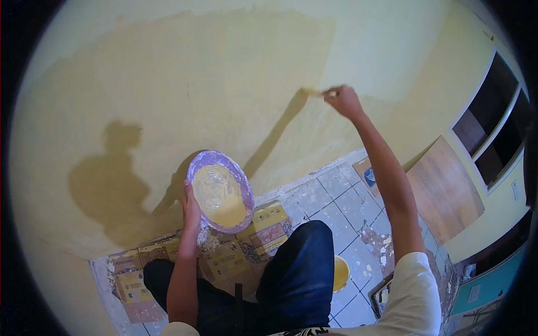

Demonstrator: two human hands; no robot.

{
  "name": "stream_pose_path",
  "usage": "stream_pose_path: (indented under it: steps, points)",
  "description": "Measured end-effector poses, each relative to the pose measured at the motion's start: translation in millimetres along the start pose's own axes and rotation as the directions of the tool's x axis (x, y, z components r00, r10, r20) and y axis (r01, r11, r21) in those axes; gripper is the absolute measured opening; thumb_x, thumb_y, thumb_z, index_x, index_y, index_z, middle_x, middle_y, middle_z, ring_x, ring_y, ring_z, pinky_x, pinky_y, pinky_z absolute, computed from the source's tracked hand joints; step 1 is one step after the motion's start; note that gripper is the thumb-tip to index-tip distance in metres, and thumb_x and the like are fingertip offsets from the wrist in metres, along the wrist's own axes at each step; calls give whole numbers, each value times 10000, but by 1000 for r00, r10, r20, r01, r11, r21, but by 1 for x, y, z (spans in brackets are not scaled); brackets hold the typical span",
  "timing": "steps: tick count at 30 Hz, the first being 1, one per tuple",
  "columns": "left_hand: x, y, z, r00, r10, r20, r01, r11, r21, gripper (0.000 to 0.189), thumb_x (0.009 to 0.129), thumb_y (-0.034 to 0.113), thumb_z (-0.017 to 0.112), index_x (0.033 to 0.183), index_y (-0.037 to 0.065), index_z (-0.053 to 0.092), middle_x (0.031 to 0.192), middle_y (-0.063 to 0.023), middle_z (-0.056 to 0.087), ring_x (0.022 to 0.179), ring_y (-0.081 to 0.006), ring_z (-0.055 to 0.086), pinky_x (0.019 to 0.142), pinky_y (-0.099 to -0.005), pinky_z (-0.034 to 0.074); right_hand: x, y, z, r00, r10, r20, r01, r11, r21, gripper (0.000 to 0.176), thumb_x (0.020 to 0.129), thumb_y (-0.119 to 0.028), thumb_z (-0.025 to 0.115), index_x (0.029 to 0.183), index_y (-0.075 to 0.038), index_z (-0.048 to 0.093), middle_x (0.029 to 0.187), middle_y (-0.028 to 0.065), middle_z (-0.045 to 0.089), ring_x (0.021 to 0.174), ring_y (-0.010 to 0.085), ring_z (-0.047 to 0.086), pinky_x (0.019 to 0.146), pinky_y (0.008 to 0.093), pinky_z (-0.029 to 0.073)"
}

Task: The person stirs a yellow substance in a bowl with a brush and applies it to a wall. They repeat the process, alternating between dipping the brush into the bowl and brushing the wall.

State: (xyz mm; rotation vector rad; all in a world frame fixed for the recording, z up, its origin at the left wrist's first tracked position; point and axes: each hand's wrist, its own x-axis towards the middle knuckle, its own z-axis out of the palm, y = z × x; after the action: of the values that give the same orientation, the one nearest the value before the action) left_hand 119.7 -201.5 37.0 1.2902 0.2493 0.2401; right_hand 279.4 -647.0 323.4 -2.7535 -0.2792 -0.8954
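Note:
A purple bowl (245, 193) smeared with pale paint is tilted toward the camera, with yellow paint pooled at its lower end. My left hand (191, 207) grips the bowl's left rim. At the upper right, my right hand (343, 102) is closed around a paintbrush (311, 91), whose bristles are at the wall (224, 84). Yellow paint covers much of the wall, and a paler area shows above and right of the brush.
Flattened cardboard (224, 260) lies under my bent legs on the tiled floor (328, 196). A yellow bucket (341, 273) stands beside my right knee. A wooden board (445, 190) leans below a window (487, 106) at the right, near a green panel (485, 291).

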Motion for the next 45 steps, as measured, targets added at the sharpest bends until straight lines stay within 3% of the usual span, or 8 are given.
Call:
stream_pose_path:
  steps: [1,5,11,18,23,35,39,45]
  points:
    - [-2,11,2,1000,6,-7,-6,1000,26,754,1082,569,338,1504,-52,416,1476,-207,511,1344,-263,508,1128,-345,378,-8,9,10,987,-161,15,161,987,-6,263,799,-311,774,978,-121,812,755,210,706,695,342,706,667,428,557]
    - [16,-7,-5,1000,-11,22,11,1000,-19,755,1083,565,339,1495,-62,423,1474,-207,512,1344,-260,507,1132,-345,374,16,21,-17,999,-23,-31,23,999,24,264,797,-304,790,1012,-151,815,659,160,671,574,253,635,591,397,516]
    - [9,-5,-4,998,-60,-25,61,997,45,774,1077,577,351,1514,-60,403,1513,-210,480,1391,-265,470,1151,-350,352,43,-17,-67,886,40,-461,127,937,325,258,859,-241,773,1083,-115,792,536,91,515,489,112,441,499,326,402]
    - [4,10,1,999,-40,-30,42,997,69,788,1074,583,353,1544,-50,353,1538,-204,454,1409,-275,451,1159,-356,345,-43,10,90,991,36,-126,-24,995,95,295,815,-288,780,1058,-122,785,862,181,739,775,318,725,746,421,581]
    - [22,-14,-12,998,-62,12,61,998,33,776,1078,572,353,1540,-52,359,1538,-203,454,1414,-272,444,1166,-352,337,-30,38,82,996,54,76,-57,997,44,276,801,-319,787,985,-115,812,742,186,711,694,312,711,696,426,575]
    - [13,6,1,998,16,53,-21,996,87,771,1080,575,338,1498,-69,417,1460,-218,524,1334,-269,517,1131,-357,377,63,-24,-91,807,65,-587,156,935,319,297,859,-201,746,1134,-94,781,573,17,447,549,82,404,517,288,371]
    - [37,-27,-12,999,-24,44,21,998,65,763,1083,574,326,1483,-66,440,1432,-219,543,1316,-265,528,1119,-363,389,60,-6,-27,856,-54,-515,183,962,203,329,855,-160,758,1178,-104,759,597,55,422,569,96,399,528,308,382]
    - [27,-6,-7,997,-25,75,19,996,86,774,1082,584,311,1482,-66,441,1419,-224,555,1312,-273,534,1114,-368,393,-5,31,13,999,-32,-11,32,997,75,336,785,-216,772,1099,-99,781,680,183,639,578,259,609,588,385,497]
